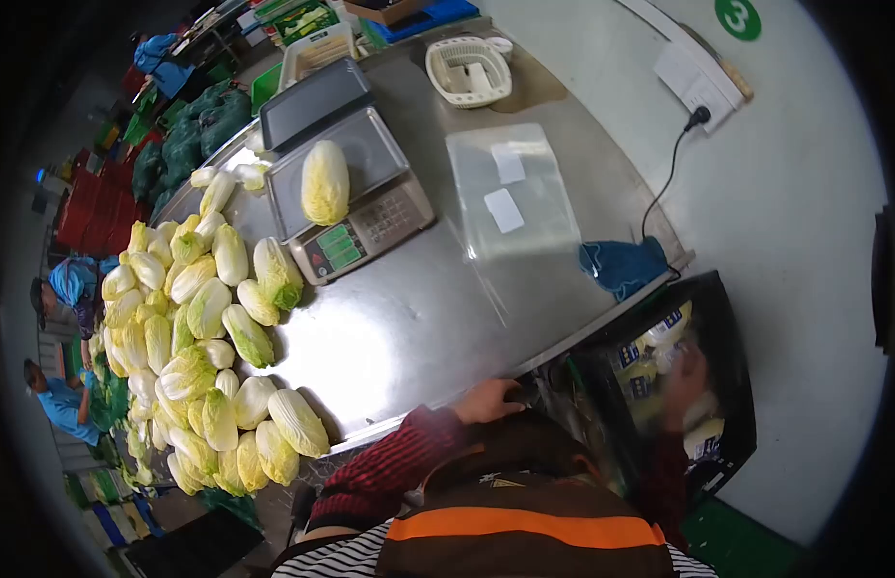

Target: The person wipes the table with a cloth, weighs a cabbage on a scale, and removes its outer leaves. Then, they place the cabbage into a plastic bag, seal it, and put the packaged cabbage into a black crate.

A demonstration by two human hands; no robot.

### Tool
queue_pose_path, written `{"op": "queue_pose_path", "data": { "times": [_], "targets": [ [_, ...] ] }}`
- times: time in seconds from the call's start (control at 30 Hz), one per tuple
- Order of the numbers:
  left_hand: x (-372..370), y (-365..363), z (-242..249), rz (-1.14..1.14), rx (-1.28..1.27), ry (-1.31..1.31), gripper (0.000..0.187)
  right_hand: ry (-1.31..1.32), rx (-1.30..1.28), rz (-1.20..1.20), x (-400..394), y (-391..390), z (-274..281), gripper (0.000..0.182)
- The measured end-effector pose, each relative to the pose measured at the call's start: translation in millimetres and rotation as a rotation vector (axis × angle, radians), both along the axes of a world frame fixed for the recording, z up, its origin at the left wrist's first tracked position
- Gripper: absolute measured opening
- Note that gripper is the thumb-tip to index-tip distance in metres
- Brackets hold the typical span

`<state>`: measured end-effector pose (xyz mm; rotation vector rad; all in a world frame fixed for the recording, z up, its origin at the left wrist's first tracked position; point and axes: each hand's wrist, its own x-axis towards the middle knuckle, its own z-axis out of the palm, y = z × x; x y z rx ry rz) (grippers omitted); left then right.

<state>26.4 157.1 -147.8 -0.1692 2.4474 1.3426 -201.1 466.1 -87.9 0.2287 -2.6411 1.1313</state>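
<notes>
My left hand (pixel 488 401) rests at the near edge of the metal table (pixel 409 318), its fingers closed in near the rim of a black crate (pixel 727 385); what they may hold is hidden. Inside that crate my right hand (pixel 686 380) is blurred over bagged, labelled cabbages (pixel 667 326), and its grip cannot be made out. One bare cabbage (pixel 325 183) lies on the scale (pixel 390 214), whose display is lit green. Clear plastic bags (pixel 534 188) with two white labels lie flat on the table.
Many loose cabbages (pixel 209 306) are heaped on the table's left. A white basket (pixel 469 72) stands at the back, a blue cloth (pixel 623 267) at the right edge. A black cord runs to a wall socket. People in blue work at the far left.
</notes>
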Motion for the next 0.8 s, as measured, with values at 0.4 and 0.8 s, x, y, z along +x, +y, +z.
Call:
{"op": "queue_pose_path", "data": {
  "times": [0.4, 0.8],
  "targets": [
    [52.1, -277.7, 32.6, 1.250, 0.146, 0.445, 0.024, -0.773, -0.499, 0.771, 42.1, -395.5, -10.2, 0.026],
    [-32.3, -486.3, 35.1, 1.247, 0.879, 0.185, 0.055, -0.611, -0.176, 0.729, 68.3, -673.6, -28.7, 0.060]
  ]
}}
